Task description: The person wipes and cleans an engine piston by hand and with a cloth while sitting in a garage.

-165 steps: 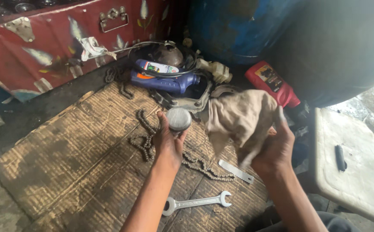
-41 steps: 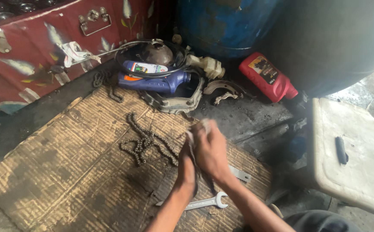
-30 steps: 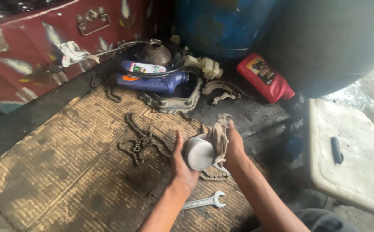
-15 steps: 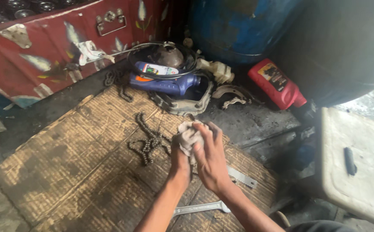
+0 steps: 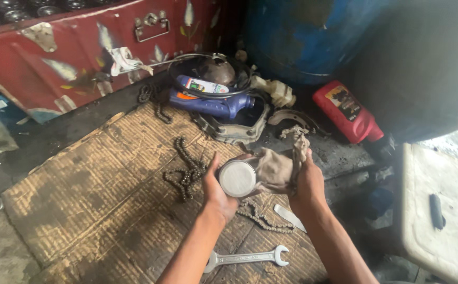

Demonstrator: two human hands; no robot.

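Grey metal cup (image 5: 237, 179) sits in the left hand (image 5: 215, 189), fingers wrapped around it, above the cardboard mat (image 5: 81, 194). Right hand (image 5: 306, 181) grips a dirty rag (image 5: 279, 167) touching it. Wiping goes best with the cup held steady.

Dull grey metal piston (image 5: 237, 179), grimy soft cloth rag (image 5: 279, 167), rough worn cardboard (image 5: 87, 194), shiny steel spanner (image 5: 245, 258).

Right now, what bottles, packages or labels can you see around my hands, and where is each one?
Red bottle: lying right of centre by the blue drum, dark label.
Blue bottle: lying above the hands on a metal cover.
White-labelled blue container: just behind it, green and red patches.
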